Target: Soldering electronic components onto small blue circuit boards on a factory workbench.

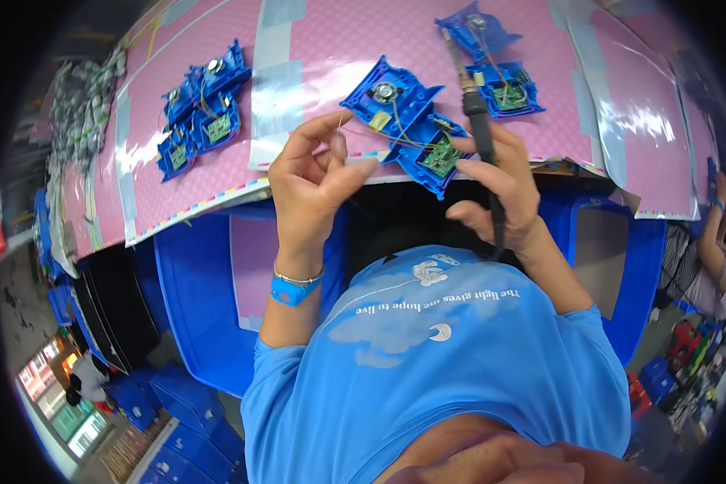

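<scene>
Ahead of the left fingers [319, 131], the shell [418, 127] is smooth, slightly glossy plastic, its speaker [385, 92] shiny metal. The wire [340, 125] between those fingers gleams like metal. The iron [482, 135] in the right fingers [498, 179] has a matt grip and, beyond them, a metal shaft [461, 74]. Past both sets of fingers, the sheet [319, 44] is glossy; nearer than them, the shirt [460, 363] is matt cloth.

"What sort of place is this?"

"An electronics workshop: opened blue housings [415, 103] with circuit boards [440, 160] lie on a pink-covered bench [323, 40], and there's a soldering iron [481, 133]."

"What else says so?"

"Blue crates [187, 403] stacked at lower left, another person's arm [713, 230] at far right."
</scene>
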Action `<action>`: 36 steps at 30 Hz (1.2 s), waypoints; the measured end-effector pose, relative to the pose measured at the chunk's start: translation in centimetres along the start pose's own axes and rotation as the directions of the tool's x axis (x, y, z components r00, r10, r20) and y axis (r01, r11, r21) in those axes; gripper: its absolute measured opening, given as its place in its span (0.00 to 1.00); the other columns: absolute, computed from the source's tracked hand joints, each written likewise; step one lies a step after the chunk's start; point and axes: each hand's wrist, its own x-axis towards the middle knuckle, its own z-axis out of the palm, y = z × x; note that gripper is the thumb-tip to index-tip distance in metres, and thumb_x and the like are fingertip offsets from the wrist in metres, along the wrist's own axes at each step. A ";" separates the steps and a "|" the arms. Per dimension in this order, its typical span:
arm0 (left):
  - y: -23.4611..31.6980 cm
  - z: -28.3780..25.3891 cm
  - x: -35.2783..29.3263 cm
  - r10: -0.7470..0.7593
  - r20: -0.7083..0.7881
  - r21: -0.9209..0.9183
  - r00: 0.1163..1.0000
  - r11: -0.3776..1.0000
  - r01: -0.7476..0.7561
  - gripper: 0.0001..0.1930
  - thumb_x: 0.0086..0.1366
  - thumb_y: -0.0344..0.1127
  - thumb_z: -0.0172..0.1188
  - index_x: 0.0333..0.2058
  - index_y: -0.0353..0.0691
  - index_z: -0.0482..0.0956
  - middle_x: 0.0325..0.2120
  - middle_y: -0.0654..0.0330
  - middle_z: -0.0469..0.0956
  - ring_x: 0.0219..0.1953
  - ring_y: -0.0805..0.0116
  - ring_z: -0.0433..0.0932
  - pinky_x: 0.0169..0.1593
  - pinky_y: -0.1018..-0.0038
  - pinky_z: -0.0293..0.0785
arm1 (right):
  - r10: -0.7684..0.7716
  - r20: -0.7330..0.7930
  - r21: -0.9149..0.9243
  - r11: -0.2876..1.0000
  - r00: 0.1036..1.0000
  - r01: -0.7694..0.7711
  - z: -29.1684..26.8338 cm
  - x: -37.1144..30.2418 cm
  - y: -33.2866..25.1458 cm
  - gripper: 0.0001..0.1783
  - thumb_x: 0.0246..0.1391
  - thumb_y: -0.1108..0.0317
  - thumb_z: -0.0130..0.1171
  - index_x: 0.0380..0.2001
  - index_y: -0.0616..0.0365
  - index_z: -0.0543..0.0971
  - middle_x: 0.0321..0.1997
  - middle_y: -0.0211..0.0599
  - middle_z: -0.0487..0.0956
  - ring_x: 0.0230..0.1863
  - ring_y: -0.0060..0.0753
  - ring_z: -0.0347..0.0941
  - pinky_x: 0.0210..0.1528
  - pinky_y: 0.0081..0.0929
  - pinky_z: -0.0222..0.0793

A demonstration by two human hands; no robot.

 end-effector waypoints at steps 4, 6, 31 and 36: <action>-0.8 -0.5 0.3 -0.024 -0.026 -0.378 0.999 0.926 0.012 0.18 0.69 0.28 0.59 0.57 0.32 0.80 0.33 0.68 0.71 0.29 0.83 0.65 0.33 0.82 0.65 | 0.161 -0.150 0.192 0.973 0.976 -0.131 -0.5 0.1 -1.4 0.17 0.66 0.65 0.58 0.50 0.67 0.77 0.38 0.51 0.79 0.36 0.38 0.77 0.40 0.33 0.75; -1.6 -0.5 0.4 0.136 -0.062 -0.039 0.989 0.990 -0.139 0.17 0.71 0.27 0.59 0.56 0.36 0.81 0.36 0.68 0.73 0.30 0.82 0.68 0.34 0.82 0.66 | 0.205 -0.126 0.280 0.946 0.971 -0.164 -1.1 0.6 -1.9 0.17 0.64 0.67 0.57 0.50 0.70 0.78 0.33 0.50 0.79 0.31 0.33 0.75 0.34 0.28 0.71; -2.7 1.0 1.4 0.418 -0.171 0.469 0.892 0.831 -0.299 0.16 0.61 0.22 0.68 0.49 0.38 0.83 0.30 0.64 0.85 0.29 0.79 0.82 0.27 0.84 0.73 | 0.262 0.014 0.315 0.915 0.965 -0.253 -0.5 1.0 -1.7 0.17 0.53 0.71 0.59 0.43 0.72 0.83 0.22 0.39 0.76 0.22 0.28 0.72 0.26 0.26 0.65; -3.0 0.9 1.5 0.418 -0.174 0.471 0.892 0.830 -0.298 0.16 0.61 0.22 0.68 0.48 0.38 0.83 0.30 0.63 0.85 0.29 0.79 0.82 0.28 0.84 0.73 | 0.308 0.045 0.301 0.903 0.950 -0.307 -0.6 1.3 -1.8 0.17 0.53 0.72 0.59 0.43 0.72 0.82 0.23 0.40 0.76 0.23 0.28 0.71 0.26 0.25 0.65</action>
